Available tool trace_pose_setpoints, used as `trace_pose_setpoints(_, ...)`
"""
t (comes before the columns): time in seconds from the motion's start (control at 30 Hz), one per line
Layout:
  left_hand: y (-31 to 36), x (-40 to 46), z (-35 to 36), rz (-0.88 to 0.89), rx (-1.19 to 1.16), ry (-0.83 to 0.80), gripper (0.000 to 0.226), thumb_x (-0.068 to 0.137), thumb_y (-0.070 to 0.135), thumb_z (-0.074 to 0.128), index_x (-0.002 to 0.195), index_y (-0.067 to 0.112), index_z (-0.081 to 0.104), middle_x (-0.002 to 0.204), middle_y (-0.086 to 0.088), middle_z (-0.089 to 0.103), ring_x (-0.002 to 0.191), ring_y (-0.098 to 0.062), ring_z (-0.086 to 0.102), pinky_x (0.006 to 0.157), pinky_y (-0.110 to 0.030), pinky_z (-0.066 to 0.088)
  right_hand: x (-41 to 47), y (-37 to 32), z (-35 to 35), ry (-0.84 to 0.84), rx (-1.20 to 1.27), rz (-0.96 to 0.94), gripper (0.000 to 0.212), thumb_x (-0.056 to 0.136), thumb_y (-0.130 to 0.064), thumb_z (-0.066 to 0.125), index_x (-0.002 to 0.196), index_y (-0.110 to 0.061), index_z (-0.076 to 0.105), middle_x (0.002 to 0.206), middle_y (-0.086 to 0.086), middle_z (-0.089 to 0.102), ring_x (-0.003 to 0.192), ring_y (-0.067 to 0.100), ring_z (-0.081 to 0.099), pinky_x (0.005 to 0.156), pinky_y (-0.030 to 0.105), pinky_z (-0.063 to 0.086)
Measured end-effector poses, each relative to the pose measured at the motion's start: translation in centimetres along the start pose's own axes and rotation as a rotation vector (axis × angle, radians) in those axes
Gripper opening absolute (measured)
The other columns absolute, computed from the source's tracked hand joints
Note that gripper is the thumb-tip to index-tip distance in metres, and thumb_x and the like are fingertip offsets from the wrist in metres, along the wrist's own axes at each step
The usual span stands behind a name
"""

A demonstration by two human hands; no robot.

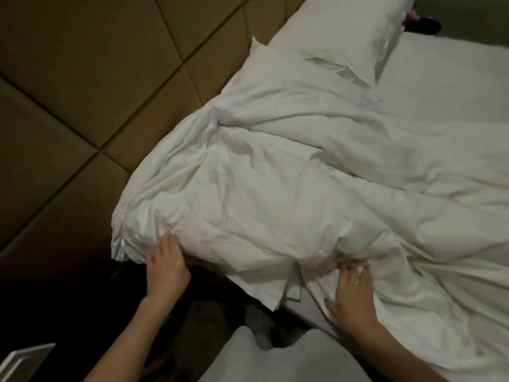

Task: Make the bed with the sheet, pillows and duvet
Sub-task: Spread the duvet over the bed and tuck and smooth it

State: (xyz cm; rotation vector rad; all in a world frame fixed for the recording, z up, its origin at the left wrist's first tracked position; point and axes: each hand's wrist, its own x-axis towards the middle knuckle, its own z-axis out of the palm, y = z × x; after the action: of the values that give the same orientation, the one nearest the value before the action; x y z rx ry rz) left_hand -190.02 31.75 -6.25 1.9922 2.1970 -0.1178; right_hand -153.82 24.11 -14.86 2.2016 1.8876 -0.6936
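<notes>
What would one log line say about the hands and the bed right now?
left hand: touches duvet corner | right hand: fingers in duvet edge | pillow: at headboard

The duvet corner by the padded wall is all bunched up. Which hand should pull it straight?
Probably the left hand. It already touches the bunched duvet corner beside the padded wall. The right hand rests on the fabric farther along the near edge, away from that corner.

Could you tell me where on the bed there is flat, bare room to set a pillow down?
The smooth sheet at the far right, bordered by the pillow and the duvet's upper folds, is free. The near side is crowded: bunched duvet under the left hand and right hand.
</notes>
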Motion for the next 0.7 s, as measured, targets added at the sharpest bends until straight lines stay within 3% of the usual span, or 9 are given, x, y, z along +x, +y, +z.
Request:
trace_pose_setpoints(0.1, -2.1, 1.8, -0.3, -0.023, 0.191, -0.118, 0.087, 0.082, 0.017, 0.059, 0.151, 0.003, 0.007, 0.159, -0.011, 0.004, 0.147, -0.024, 0.003, 0.115, -0.054, 0.009, 1.4, -1.8, -2.0, 0.129, 0.067, -0.083, 0.086, 0.066, -0.062, 0.060, 0.121, 0.004, 0.051, 0.110, 0.026, 0.058, 0.098, 0.043, 0.057, 0.090, 0.050, 0.043)
trace_pose_setpoints(0.2, -2.5, 4.3, -1.2, 0.005, 0.411, -0.184, 0.098, 0.087, 0.048, 0.053, 0.150, 0.009, -0.011, 0.159, -0.006, -0.016, 0.146, -0.024, -0.016, 0.112, -0.054, -0.014, 2.9, -5.8, -4.2, 0.127, 0.169, -0.013, 0.099, 0.066, -0.071, 0.057, 0.132, 0.002, 0.043, 0.126, 0.023, 0.049, 0.116, 0.039, 0.048, 0.098, 0.049, 0.037)
trace_pose_setpoints(0.27, -3.2, 6.8, -1.5, -0.040, 0.383, -0.196, 0.112, 0.080, 0.067, 0.049, 0.147, 0.014, -0.023, 0.155, -0.001, -0.028, 0.142, -0.027, -0.027, 0.096, -0.049, -0.037, 4.7, -8.0, -5.0, 0.075, 0.477, 0.113, 0.109, 0.067, -0.066, 0.061, 0.144, 0.001, 0.024, 0.142, 0.021, 0.034, 0.131, 0.038, 0.036, 0.105, 0.043, 0.030)
trace_pose_setpoints(0.33, -4.0, 9.3, -1.7, -0.024, 0.329, -0.189, 0.120, 0.073, 0.075, 0.050, 0.145, 0.017, -0.027, 0.154, 0.003, -0.031, 0.143, -0.027, -0.023, 0.089, -0.047, -0.041, 7.1, -8.8, -6.5, 0.176, 0.762, 0.222, 0.077, 0.083, -0.045, 0.057, 0.140, 0.001, 0.036, 0.140, 0.024, 0.042, 0.126, 0.040, 0.044, 0.098, 0.039, 0.036)
trace_pose_setpoints(0.37, -3.6, 9.8, -1.9, 0.008, 0.291, -0.177, 0.115, 0.073, 0.076, 0.046, 0.149, 0.018, -0.018, 0.157, 0.003, -0.020, 0.145, -0.026, -0.012, 0.098, -0.050, -0.034, 7.9, -8.5, -7.6, 0.255, 0.759, 0.254, 0.055, 0.090, -0.032, 0.054, 0.132, 0.001, 0.046, 0.134, 0.025, 0.049, 0.120, 0.041, 0.049, 0.093, 0.038, 0.039)
trace_pose_setpoints(0.43, -3.3, 10.5, -2.5, -0.015, 0.042, -0.148, 0.089, 0.078, 0.069, 0.031, 0.149, 0.017, 0.021, 0.156, -0.006, 0.022, 0.141, -0.028, 0.023, 0.113, -0.048, 0.005, 8.4, -8.2, -9.1, 0.379, 0.715, 0.243, 0.029, 0.093, -0.012, 0.049, 0.117, 0.000, 0.059, 0.124, 0.025, 0.059, 0.112, 0.041, 0.055, 0.085, 0.037, 0.041)
trace_pose_setpoints(0.5, -3.0, 9.6, -4.2, -0.055, -0.073, -0.173, 0.059, 0.092, 0.050, 0.031, 0.138, 0.015, 0.045, 0.142, -0.017, 0.044, 0.129, -0.035, 0.041, 0.104, -0.043, 0.028, 7.1, -7.8, -10.1, 0.419, 0.692, 0.241, 0.026, 0.096, -0.012, 0.043, 0.110, 0.000, 0.061, 0.117, 0.025, 0.061, 0.107, 0.042, 0.055, 0.084, 0.040, 0.041)
trace_pose_setpoints(0.57, -4.2, 8.8, -6.2, 0.063, -0.107, -0.062, 0.045, 0.093, 0.035, 0.037, 0.131, 0.017, 0.053, 0.133, -0.021, 0.052, 0.120, -0.039, 0.048, 0.095, -0.044, 0.035, 4.8, -8.0, -10.9, 0.459, 0.663, 0.238, 0.027, 0.098, -0.015, 0.038, 0.098, 0.002, 0.060, 0.103, 0.024, 0.062, 0.099, 0.041, 0.057, 0.077, 0.040, 0.040)
trace_pose_setpoints(0.7, -7.9, 7.0, -12.5, 0.141, -0.251, 0.169, 0.062, 0.070, 0.034, 0.038, 0.122, 0.012, 0.064, 0.120, -0.026, 0.061, 0.110, -0.046, 0.054, 0.088, -0.047, 0.042, -1.5, -9.4, -14.2, 0.542, 0.753, 0.100, 0.033, 0.100, -0.015, 0.041, 0.069, -0.008, 0.050, 0.071, 0.006, 0.056, 0.073, 0.022, 0.052, 0.062, 0.033, 0.032)
